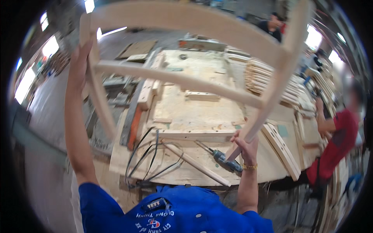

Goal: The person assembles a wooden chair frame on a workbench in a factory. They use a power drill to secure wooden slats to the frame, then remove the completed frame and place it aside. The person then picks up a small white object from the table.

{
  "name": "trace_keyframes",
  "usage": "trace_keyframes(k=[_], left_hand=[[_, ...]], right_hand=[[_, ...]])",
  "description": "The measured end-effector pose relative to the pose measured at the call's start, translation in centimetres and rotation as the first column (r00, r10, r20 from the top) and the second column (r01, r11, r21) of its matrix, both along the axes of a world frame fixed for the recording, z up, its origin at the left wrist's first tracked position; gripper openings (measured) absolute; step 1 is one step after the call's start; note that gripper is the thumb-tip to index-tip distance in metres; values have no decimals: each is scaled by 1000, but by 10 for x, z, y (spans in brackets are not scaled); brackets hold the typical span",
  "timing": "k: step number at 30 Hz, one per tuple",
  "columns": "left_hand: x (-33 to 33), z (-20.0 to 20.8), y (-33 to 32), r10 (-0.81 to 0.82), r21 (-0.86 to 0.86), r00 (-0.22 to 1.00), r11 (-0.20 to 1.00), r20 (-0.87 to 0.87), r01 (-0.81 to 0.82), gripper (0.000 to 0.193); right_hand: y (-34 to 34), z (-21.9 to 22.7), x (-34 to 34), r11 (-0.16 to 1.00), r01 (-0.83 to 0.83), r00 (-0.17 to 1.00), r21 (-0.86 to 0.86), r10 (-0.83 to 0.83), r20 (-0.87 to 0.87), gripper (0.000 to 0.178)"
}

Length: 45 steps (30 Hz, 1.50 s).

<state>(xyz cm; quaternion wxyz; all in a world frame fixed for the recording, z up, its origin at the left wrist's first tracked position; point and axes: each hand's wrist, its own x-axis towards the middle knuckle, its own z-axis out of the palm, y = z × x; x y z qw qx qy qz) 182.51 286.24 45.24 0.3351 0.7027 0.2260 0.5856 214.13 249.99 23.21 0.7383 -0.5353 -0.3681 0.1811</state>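
Observation:
A pale wooden chair-back frame [182,79] is held up in front of me, above the workbench. It has two uprights, a wide curved top rail and a thinner rail below. My left hand [79,64] grips the left upright near its upper part. Lower down, my right hand [247,146] is wrapped round the bottom end of the right upright. Beneath that end, a dark power drill [227,160] with a long bit lies on the bench. A loose wooden rod [196,165] rests just left of the drill.
The wooden workbench [175,116] carries fixed wooden blocks [202,96]. Dark straps [149,163] loop over its near left edge. Stacked wooden rails [258,77] lie at the far right, with drilled bars [281,149] nearer. A person in red [334,143] stands at the right.

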Motion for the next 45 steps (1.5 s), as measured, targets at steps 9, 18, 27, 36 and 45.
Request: trace_keyframes(k=[9,18,27,36,45], left_hand=[[-8,-106,28,-399,-419,861,873,-316,251,40],[-14,-215,45,-699,-740,713,508,-55,441,38],[21,-269,-60,-769,-809,541,54,340,585,40],[-23,-296,-114,-756,-866,648,261,91,426,52],[-218,-272,-270,-221,-887,928,423,-300,-186,66]], right_hand=[[-18,64,-26,990,84,993,-111,-92,-74,36],[-71,59,-82,851,259,914,-458,-369,-170,38],[-167,16,-150,583,350,658,-733,-710,-250,33],[-230,-68,-144,691,255,891,-676,-440,-114,44],[-164,-95,-128,709,-278,949,-648,99,-299,71]])
